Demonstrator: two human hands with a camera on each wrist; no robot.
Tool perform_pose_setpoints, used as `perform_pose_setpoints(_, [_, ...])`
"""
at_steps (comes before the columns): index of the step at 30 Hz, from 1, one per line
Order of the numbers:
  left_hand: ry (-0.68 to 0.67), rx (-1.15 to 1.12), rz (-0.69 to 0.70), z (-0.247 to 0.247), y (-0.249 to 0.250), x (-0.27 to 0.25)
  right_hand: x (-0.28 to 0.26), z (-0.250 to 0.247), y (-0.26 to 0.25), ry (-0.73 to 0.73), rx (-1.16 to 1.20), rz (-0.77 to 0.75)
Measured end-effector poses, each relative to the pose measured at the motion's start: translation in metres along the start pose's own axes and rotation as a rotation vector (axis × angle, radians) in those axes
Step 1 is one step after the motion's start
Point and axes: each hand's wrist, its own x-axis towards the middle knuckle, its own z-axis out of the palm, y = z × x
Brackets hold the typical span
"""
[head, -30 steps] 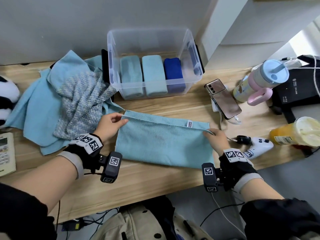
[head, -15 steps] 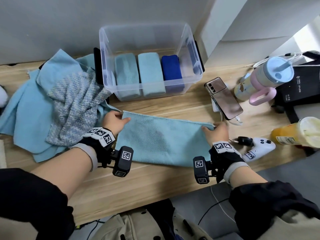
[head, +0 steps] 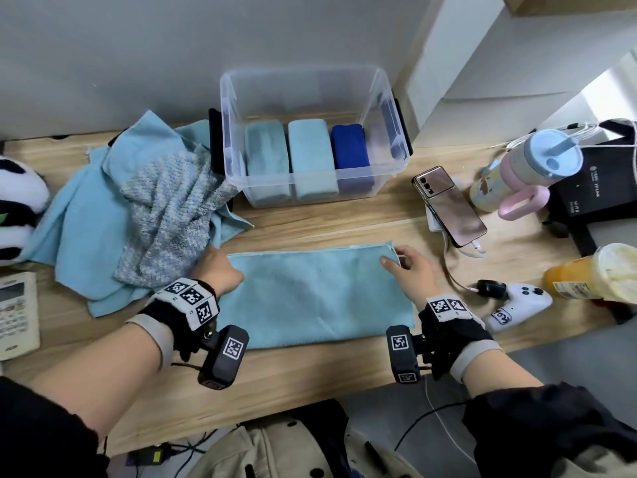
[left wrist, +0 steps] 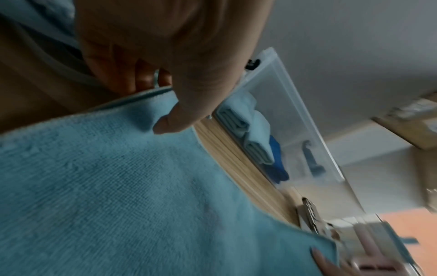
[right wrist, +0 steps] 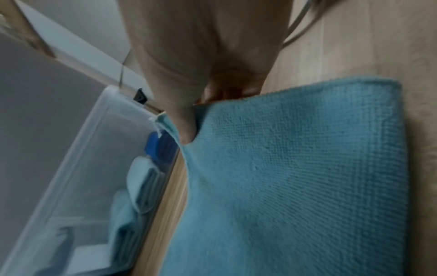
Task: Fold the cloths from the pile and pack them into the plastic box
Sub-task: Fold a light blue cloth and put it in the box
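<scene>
A light blue cloth lies flat as a wide rectangle on the wooden table's near side. My left hand pinches its far left corner, thumb on top of the cloth. My right hand pinches the far right corner, and its thumb presses into the cloth. Behind stands the clear plastic box, holding two light blue folded cloths and a dark blue one side by side. The pile of blue and knitted grey cloths lies at the left.
A phone on a charger, a pastel tumbler, a white game controller, a yellow drink cup and a black box crowd the right. A remote and a panda plush sit at the left. The table edge runs near my wrists.
The far edge that both hands held raised now lies flat on the table, and the white tag no longer shows. Both hands stay at the far corners.
</scene>
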Motion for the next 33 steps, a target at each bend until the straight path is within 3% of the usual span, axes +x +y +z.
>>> perform_pose_setpoints(4, [0.227,0.027,0.199,-0.009,0.016,-0.025,-0.013,0.005,-0.031,-0.060,0.087,-0.146])
perform_pose_setpoints(6, [0.243,-0.089,0.347,-0.015,0.033,-0.037,-0.019,0.009,-0.048,-0.105,0.133,-0.204])
perform_pose_setpoints(10, [-0.068,-0.365,0.732,-0.024,0.076,-0.065,-0.034,0.010,-0.076,-0.241,0.119,-0.321])
perform_pose_setpoints(12, [-0.208,-0.492,0.815,-0.030,0.095,-0.077,-0.040,0.009,-0.087,-0.317,0.077,-0.377])
perform_pose_setpoints(16, [-0.255,-0.629,0.837,-0.037,0.113,-0.088,-0.052,0.004,-0.095,-0.282,0.094,-0.423])
perform_pose_setpoints(21, [-0.190,-0.723,0.696,-0.041,0.111,-0.095,-0.066,-0.003,-0.103,-0.140,0.127,-0.542])
perform_pose_setpoints(26, [-0.240,-0.761,0.616,-0.046,0.110,-0.104,-0.069,0.001,-0.105,-0.151,0.071,-0.553])
perform_pose_setpoints(33, [-0.297,-0.854,0.607,-0.047,0.105,-0.113,-0.068,0.008,-0.112,-0.078,0.034,-0.497])
